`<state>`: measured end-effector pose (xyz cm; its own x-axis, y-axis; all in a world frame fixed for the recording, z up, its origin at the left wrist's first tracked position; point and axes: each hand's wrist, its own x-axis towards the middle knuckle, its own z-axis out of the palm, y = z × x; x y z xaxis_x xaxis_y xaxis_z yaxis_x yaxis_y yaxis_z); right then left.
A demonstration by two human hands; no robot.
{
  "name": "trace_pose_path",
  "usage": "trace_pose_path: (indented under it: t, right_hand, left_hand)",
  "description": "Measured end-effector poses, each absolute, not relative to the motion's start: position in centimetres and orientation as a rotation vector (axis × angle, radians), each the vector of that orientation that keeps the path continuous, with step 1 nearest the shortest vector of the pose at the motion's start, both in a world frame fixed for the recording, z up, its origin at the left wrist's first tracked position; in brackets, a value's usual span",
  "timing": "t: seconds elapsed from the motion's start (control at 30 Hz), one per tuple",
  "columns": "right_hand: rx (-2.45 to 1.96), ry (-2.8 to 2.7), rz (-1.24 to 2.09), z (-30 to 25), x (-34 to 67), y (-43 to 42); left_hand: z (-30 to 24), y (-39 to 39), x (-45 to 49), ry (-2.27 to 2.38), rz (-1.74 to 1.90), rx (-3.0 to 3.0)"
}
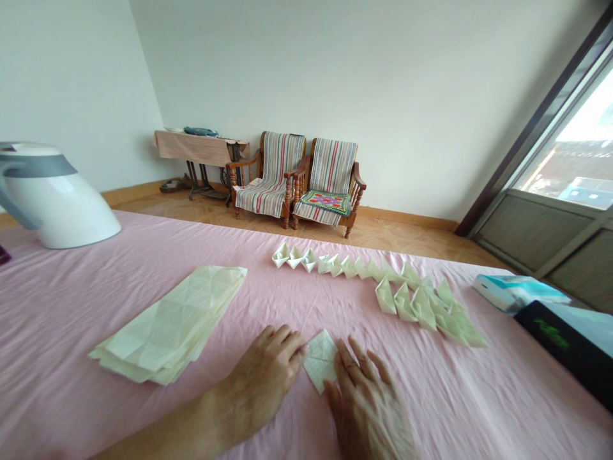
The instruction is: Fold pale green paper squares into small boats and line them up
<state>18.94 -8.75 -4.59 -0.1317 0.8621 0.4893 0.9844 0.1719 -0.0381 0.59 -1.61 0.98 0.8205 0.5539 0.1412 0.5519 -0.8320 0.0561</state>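
Note:
A small folded piece of pale paper (320, 359) lies flat on the pink cloth, with a crease across it. My left hand (265, 370) has its fingers curled together, and the thumb and fingertips meet the paper's left corner. On the other side my right hand (366, 396) rests palm down, fingers spread, its fingertips touching the paper's right edge. To the left lies a stack of creased pale paper sheets (175, 319). Beyond my hands stand several folded paper pieces (357, 267) in a row, with more folded pieces (421, 306) at the right.
A white and grey kettle (79, 204) stands on the pink tablecloth (43, 306) at the left. A tissue pack (517, 291) and a black box (565, 345) lie at the right edge. Past the table are two wooden armchairs (272, 172) and a cloth-covered sewing table (201, 148).

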Motion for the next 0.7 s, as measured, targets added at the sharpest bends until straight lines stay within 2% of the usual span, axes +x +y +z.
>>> trace_pose_path:
  t: [0.23, 0.53, 0.7]
  right_hand:
    - [-1.813, -2.053, -0.463, -4.7, 19.3, -8.9]
    - [-1.848, -2.053, -0.511, -4.9, 19.2, -9.0]
    - [-1.831, -2.085, -0.536, -4.7, 19.2, -8.8]
  left_hand:
    - [0.8, -1.8, 0.2, 0.946, 0.288, 2.936]
    - [-0.3, -0.7, -0.1, 1.090, 0.751, 2.426]
    - [0.1, -0.4, 0.7, 1.105, 0.774, 2.313]
